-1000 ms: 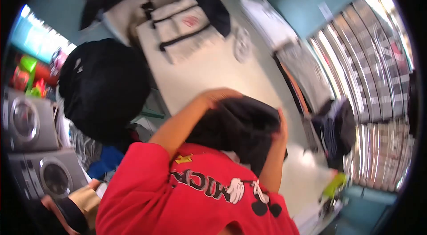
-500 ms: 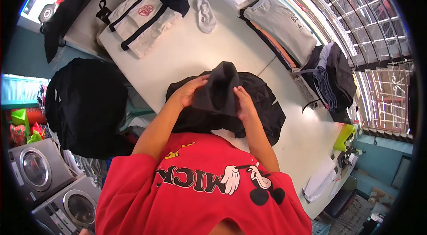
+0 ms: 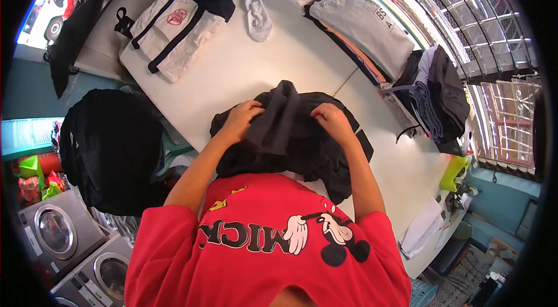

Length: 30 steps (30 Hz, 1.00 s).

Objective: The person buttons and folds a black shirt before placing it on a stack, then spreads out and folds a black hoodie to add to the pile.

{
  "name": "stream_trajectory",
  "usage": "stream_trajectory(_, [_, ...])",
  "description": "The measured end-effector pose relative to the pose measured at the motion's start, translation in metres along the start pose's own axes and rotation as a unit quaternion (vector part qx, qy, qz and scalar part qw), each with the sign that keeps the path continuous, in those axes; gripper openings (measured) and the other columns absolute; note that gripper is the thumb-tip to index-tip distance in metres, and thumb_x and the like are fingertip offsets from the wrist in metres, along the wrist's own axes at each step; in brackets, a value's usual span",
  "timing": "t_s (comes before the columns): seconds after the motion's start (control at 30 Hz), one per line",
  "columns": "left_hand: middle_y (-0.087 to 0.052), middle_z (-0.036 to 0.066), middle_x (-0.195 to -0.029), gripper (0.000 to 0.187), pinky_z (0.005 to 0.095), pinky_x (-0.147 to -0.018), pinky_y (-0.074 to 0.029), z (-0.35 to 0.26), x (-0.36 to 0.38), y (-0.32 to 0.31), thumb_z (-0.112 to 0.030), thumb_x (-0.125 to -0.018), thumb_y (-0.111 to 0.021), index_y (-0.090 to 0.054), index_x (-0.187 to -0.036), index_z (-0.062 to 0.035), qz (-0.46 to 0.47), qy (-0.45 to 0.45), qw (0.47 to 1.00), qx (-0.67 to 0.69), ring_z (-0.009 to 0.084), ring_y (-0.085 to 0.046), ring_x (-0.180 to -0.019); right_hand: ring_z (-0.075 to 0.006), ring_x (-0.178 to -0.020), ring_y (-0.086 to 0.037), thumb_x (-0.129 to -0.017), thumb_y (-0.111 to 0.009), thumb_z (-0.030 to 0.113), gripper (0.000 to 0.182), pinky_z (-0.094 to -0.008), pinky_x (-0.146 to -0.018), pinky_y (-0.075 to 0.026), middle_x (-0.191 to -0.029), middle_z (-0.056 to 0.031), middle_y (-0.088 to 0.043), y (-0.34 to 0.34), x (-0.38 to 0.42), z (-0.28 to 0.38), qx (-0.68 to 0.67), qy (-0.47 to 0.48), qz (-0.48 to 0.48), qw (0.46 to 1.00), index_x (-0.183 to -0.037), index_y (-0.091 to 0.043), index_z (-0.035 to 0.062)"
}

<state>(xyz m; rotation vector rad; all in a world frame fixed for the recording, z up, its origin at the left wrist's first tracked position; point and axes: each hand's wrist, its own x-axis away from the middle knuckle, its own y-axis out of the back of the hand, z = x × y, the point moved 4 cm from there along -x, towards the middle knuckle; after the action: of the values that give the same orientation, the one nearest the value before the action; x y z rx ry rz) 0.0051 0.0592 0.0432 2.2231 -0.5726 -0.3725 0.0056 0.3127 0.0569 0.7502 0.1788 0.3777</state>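
Note:
A dark grey piece of cloth [image 3: 276,124], folded and standing up in a narrow peak, is in my left hand [image 3: 243,120], whose fingers close on its left edge. My right hand [image 3: 334,121] is off to the right of it, thumb and fingertips pinched together over the black garment [image 3: 314,147]; I cannot tell what is between them. The black garment lies crumpled on the white table [image 3: 203,80], under both hands and close to my body.
A cream bag with black straps [image 3: 174,34] and white socks [image 3: 257,16] lie at the far side. Folded shirts [image 3: 366,25] and dark clothes [image 3: 433,95] are stacked along the right edge. A black cloth heap [image 3: 110,150] and washing machines [image 3: 55,228] are left.
My right hand has let go of the grey cloth and moved right. The cloth has narrowed and shifted slightly left with my left hand. The view has shifted a little.

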Motion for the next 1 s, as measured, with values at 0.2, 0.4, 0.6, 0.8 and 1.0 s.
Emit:
stream_trajectory(0.2, [-0.041, 0.012, -0.12, 0.043, 0.0383, -0.09, -0.036, -0.001, -0.007, -0.015, -0.015, -0.071, -0.056, -0.046, -0.113, -0.0067, -0.026, -0.033, 0.999, -0.029, 0.0292, -0.044, -0.109, -0.0223, -0.104, -0.045, -0.067, -0.063, 0.013, 0.029, -0.0359, -0.082, -0.036, -0.107, -0.0042, -0.051, -0.033, 0.001, 0.016, 0.173, 0.051, -0.005, 0.984, -0.095, -0.057, 0.0104])
stream_trajectory(0.4, [-0.044, 0.013, -0.111, 0.047, 0.0359, -0.087, -0.037, 0.01, -0.015, -0.015, -0.021, -0.074, -0.051, -0.04, -0.118, -0.0074, 0.028, 0.033, 0.997, -0.059, 0.0279, -0.046, -0.105, -0.0233, -0.094, -0.048, -0.067, -0.063, 0.013, 0.021, -0.0349, -0.076, -0.039, -0.096, -0.0043, -0.052, -0.039, 0.001, -0.004, 0.171, 0.003, 0.003, 0.985, -0.086, -0.057, 0.0091])
stream_trajectory(0.6, [-0.051, 0.012, -0.088, 0.025, 0.0342, -0.073, -0.043, 0.038, -0.022, -0.03, -0.012, -0.074, -0.049, -0.052, -0.098, -0.0058, -0.002, 0.07, 0.996, 0.054, 0.0275, -0.053, -0.086, -0.0253, -0.084, -0.051, -0.071, -0.06, 0.01, 0.012, -0.0319, -0.07, -0.041, -0.084, -0.0057, -0.054, -0.031, -0.008, -0.007, 0.164, 0.014, 0.002, 0.986, -0.082, -0.056, 0.008])
stream_trajectory(0.8, [-0.057, 0.019, -0.086, 0.024, 0.0346, -0.074, -0.042, 0.03, -0.034, 0.058, -0.011, -0.072, -0.051, -0.05, -0.094, -0.0001, -0.153, 0.153, 0.958, 0.188, 0.033, -0.055, -0.083, -0.0213, -0.064, -0.051, -0.084, -0.053, 0.015, 0.013, -0.0284, -0.063, -0.042, -0.071, -0.0121, -0.053, 0.059, -0.025, 0.005, -0.042, -0.074, -0.225, 0.971, -0.087, -0.048, 0.0036])
stream_trajectory(1.0, [-0.056, 0.006, -0.081, 0.023, 0.0268, -0.072, -0.042, 0.008, -0.08, 0.206, -0.01, -0.072, -0.054, -0.054, -0.095, -0.0044, -0.214, -0.042, 0.975, 0.04, 0.0149, -0.053, -0.078, -0.0299, -0.084, -0.056, -0.07, -0.066, 0.027, 0.036, -0.0331, -0.073, -0.043, -0.087, -0.0145, -0.059, 0.184, -0.051, 0.093, 0.18, 0.022, -0.085, 0.98, -0.096, -0.053, 0.0057])
